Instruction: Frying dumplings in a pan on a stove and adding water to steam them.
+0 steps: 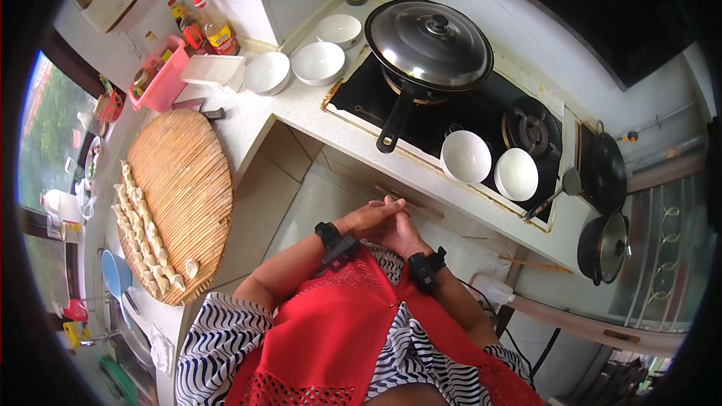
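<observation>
My left hand and my right hand rest clasped together before my waist, just below the counter's front edge. Neither shows any object in it; the palms are hidden. Ahead of them is a black gas cooktop. On its left burner sits a long-handled pan under a domed metal lid. Two white bowls, one larger and one smaller, stand on the cooktop's near right side beside a metal ladle. To the left, dumplings line a round reed mat, with one dumpling apart.
Three white bowls stand in the counter's corner. A knife lies behind the mat near a pink basket and sauce bottles. A blue dipper is at the left. A lidded pot sits on the right end.
</observation>
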Tool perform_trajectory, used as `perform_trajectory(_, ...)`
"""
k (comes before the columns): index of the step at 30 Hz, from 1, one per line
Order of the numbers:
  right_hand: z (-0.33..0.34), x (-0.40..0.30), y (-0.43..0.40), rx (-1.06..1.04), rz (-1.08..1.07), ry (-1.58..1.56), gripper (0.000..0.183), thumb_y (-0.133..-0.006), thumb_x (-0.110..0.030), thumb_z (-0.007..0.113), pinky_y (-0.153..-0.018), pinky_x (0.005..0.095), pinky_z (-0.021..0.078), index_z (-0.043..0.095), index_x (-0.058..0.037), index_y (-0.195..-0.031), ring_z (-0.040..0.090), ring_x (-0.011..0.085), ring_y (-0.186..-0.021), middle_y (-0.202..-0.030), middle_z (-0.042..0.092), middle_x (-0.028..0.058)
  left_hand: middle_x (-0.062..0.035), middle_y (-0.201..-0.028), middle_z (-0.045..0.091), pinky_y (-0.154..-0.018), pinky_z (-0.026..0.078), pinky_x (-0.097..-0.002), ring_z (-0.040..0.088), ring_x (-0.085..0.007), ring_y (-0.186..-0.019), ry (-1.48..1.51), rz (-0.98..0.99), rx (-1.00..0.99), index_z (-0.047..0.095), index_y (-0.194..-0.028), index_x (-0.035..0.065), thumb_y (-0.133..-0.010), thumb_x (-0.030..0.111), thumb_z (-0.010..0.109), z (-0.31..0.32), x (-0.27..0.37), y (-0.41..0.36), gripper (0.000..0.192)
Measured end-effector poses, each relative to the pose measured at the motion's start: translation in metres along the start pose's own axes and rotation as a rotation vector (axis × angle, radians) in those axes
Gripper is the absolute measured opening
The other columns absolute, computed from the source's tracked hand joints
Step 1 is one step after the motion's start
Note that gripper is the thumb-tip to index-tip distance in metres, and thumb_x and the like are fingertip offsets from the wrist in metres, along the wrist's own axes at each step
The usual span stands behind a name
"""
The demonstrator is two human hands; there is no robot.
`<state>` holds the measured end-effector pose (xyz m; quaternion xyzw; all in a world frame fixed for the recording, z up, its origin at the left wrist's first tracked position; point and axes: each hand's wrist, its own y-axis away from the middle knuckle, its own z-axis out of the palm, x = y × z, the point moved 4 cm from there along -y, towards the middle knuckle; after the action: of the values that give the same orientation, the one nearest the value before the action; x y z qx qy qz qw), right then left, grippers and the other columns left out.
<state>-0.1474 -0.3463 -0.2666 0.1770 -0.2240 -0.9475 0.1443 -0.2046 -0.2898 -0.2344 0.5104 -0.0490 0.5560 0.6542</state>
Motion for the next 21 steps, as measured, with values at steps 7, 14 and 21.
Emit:
perform_trajectory(7, -0.003, 0.000, 0.007, 0.087, 0.024, 0.046, 0.046, -0.091, -0.052, 0.047, -0.081, 0.0407, 0.0490, 0.058, -0.0104, -0.107, 0.059, 0.0235, -0.094, -0.102, 0.061, 0.0084, -0.0105, -0.108, 0.060, -0.084, 0.049, -0.0357, 0.058, -0.0211, -0.098, -0.014, 0.028, -0.015, 0.058, -0.115, 0.0044, -0.092, 0.048, 0.048, 0.001, -0.005, -0.006, 0.051)
perform_trajectory(14, 0.006, -0.011, 0.020, 0.077, -0.111, 0.137, 0.052, -0.089, -0.054, 0.049, -0.079, 0.0432, 0.0496, 0.046, -0.0154, -0.124, 0.056, 0.0222, -0.097, -0.117, 0.052, 0.0068, -0.0103, -0.122, 0.054, -0.085, 0.049, -0.0399, 0.055, -0.0237, -0.106, 0.086, -0.055, -0.038, 0.051, -0.125, 0.0094, -0.092, 0.052, 0.046, 0.013, 0.002, 0.006, 0.054)
perform_trajectory(21, -0.003, -0.037, 0.043, 0.040, -0.089, 0.085, 0.073, -0.086, -0.056, 0.052, -0.086, 0.0438, 0.0483, 0.028, -0.0115, -0.139, 0.051, 0.0298, -0.110, -0.135, 0.030, 0.0132, -0.0138, -0.116, 0.058, -0.081, 0.052, -0.0359, 0.058, -0.0232, -0.103, -0.207, 0.184, 0.239, 0.053, -0.122, 0.0007, -0.090, 0.048, 0.052, -0.029, 0.065, 0.047, 0.057)
